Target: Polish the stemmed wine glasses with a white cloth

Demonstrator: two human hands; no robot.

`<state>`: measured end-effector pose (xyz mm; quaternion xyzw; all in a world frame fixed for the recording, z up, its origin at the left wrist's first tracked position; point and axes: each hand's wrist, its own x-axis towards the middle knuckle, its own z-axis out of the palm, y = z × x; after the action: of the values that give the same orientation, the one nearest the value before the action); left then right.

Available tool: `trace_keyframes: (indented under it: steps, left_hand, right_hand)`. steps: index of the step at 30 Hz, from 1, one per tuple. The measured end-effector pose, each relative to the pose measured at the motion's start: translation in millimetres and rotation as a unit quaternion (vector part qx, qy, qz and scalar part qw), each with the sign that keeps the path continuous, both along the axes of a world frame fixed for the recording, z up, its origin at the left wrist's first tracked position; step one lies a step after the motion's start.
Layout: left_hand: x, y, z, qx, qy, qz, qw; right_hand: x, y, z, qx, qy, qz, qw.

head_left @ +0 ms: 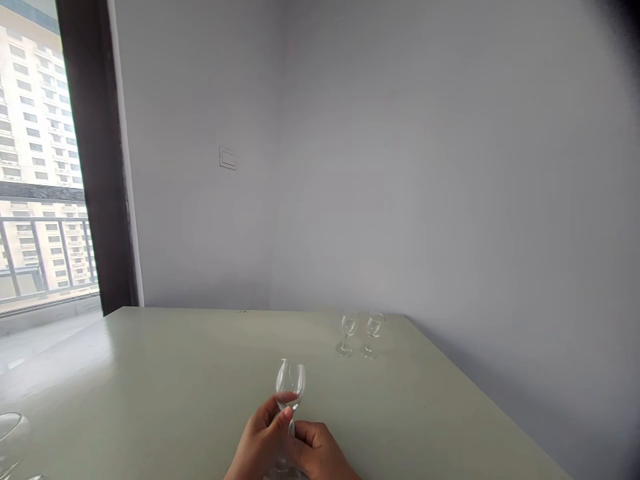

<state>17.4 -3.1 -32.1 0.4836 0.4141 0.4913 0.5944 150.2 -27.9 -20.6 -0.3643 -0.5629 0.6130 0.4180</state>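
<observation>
The left hand's (261, 437) fingers grasp one wine glass (291, 379) low on its bowl, the right hand's (319, 451) its stem — near side of one table (200, 380); two stemmed glasses (349, 325) stand beyond, one cut-off glass (11, 445) far left.

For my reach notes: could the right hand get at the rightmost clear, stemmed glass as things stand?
Probably, once free: nothing visible stands between the right hand and the rightmost glass. But it stands farther back, and both this and the left hand are on another clear, stemmed glass.
</observation>
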Motion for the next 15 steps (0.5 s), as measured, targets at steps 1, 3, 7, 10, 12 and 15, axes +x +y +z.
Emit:
trace_keyframes:
  steps: [1,3,7,10,12,15]
  left_hand:
    - [0,1,-0.2,-0.001,-0.013,0.016,1.000]
    - [1,1,2.1,-0.017,-0.031,0.046,0.998]
    - [-1,-3,12.9,-0.049,-0.029,0.080,0.995]
    - [-5,-3,17.3,-0.075,-0.033,0.111,0.990]
    - [-7,-1,16.5,-0.095,-0.049,0.136,0.985]
    - [-6,1,12.1,-0.112,-0.109,0.135,0.978]
  right_hand:
    - [-1,0,-1.5,0.005,-0.017,-0.013,1.000]
    - [-2,1,-5.3,0.025,-0.043,-0.039,0.998]
    - [4,6,-11.4,0.054,-0.061,-0.091,0.992]
    - [13,9,-10.6,0.065,-0.066,-0.133,0.987]
    - [15,8,-9.0,0.086,-0.072,-0.182,0.977]
    - [5,0,-11.1,0.177,-0.081,-0.229,0.954]
